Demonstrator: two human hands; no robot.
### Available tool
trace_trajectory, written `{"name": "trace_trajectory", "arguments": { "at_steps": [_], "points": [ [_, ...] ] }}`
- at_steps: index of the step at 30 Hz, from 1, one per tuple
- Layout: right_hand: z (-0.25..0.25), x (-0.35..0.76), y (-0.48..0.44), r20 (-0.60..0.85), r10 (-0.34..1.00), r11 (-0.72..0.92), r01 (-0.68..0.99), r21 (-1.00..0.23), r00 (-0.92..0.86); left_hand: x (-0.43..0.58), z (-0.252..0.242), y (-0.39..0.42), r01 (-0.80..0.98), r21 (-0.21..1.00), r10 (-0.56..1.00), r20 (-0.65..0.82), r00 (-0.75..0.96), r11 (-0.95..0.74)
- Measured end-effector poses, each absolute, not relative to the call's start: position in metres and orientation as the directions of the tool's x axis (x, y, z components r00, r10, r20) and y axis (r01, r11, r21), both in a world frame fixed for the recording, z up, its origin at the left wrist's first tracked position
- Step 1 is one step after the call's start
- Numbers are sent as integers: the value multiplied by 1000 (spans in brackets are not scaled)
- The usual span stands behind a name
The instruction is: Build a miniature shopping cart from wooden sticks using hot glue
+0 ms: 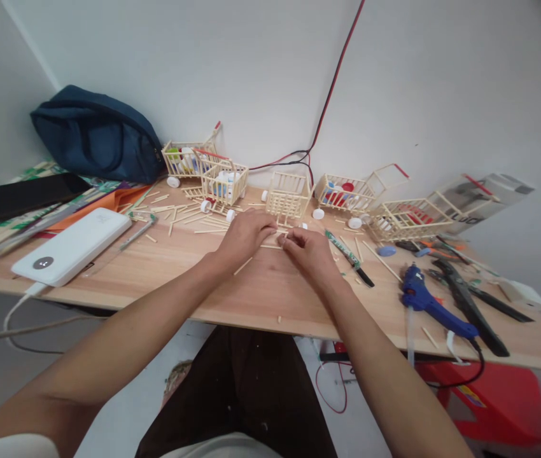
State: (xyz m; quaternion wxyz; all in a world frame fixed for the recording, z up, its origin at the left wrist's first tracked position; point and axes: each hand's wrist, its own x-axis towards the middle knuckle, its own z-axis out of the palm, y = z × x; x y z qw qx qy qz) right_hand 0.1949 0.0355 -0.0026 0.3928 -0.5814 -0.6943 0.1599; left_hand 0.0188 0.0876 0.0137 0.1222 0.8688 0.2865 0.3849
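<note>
At the middle of the table my left hand [246, 235] is closed, its fingertips pinched at thin wooden sticks. Facing it, my right hand [309, 249] also pinches with thumb and forefinger at the same small sticks. One pale wooden stick [272, 247] lies between the two hands; my fingers partly hide the pieces there. Just beyond them stands a small stick-built shopping cart [288, 191] with white wheels. A green-and-black marker [349, 257] lies right of my right hand. Loose sticks [187, 216] are scattered left of my left hand.
More miniature carts [225, 181] with colourful contents line the wall. A blue glue gun [435, 305] and black-handled tools [471, 308] lie at right. A white power bank [72, 247], a dark phone [25, 196] and a blue bag [101, 133] occupy the left.
</note>
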Motion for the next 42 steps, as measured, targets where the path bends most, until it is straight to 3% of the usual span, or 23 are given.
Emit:
{"name": "trace_trajectory", "arguments": {
  "at_steps": [33,35,39,42],
  "points": [
    [9,199,32,299,954,220,730,-648,-22,19,11,87,432,436,614,577,538,-789],
    [20,203,26,320,947,217,767,-604,-16,19,11,87,436,435,615,577,537,-788],
    [55,231,-5,425,905,174,897,-406,17,20,14,86,454,432,627,558,543,-779],
    [72,274,-43,442,889,23,953,-303,119,20,18,84,465,418,625,555,550,-780]
  ]
}}
